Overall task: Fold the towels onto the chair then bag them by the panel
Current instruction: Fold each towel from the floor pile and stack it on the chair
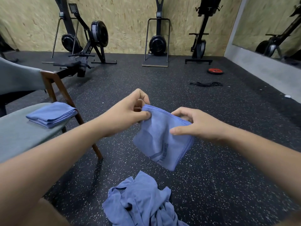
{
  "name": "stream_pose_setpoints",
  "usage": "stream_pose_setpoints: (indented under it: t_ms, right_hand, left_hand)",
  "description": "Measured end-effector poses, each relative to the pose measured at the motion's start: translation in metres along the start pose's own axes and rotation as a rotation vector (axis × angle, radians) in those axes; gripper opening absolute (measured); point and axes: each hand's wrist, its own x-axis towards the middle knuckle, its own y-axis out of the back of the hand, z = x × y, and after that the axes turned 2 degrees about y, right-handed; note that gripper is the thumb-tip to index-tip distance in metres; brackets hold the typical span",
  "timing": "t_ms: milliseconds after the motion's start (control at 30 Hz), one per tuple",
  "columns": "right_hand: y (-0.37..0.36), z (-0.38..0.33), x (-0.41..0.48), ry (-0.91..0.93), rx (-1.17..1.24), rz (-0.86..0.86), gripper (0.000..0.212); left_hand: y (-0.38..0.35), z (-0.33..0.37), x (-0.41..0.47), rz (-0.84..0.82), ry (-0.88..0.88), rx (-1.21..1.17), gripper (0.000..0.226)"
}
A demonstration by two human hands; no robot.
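left hand (130,111) fingers pinch top edge of held towel (159,144) | right hand (195,123) fingers clamp other corner | its dark print unreadable | folded towel (52,114) on chair (19,132) | towel pile (138,201) on floor (219,176)

gym | rowing machines (91,39) | weight plate (215,71) | rubber floor (162,82)

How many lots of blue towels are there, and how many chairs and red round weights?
Blue towel lots: 3 (held towel in left hand and right hand, folded pile on the chair, crumpled heap)
Chairs: 1
Red weight plates: 1
Total: 5
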Motion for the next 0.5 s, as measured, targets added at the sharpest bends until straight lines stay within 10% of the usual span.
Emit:
stream_pose_setpoints:
  t_ms: [500]
  right_hand:
    - [-0.015, 0.006, 0.011, 0.191, -0.214, 0.03, 0.019]
  left_hand:
    - [-0.015, -0.003, -0.004, -0.085, 0.037, -0.042, 0.038]
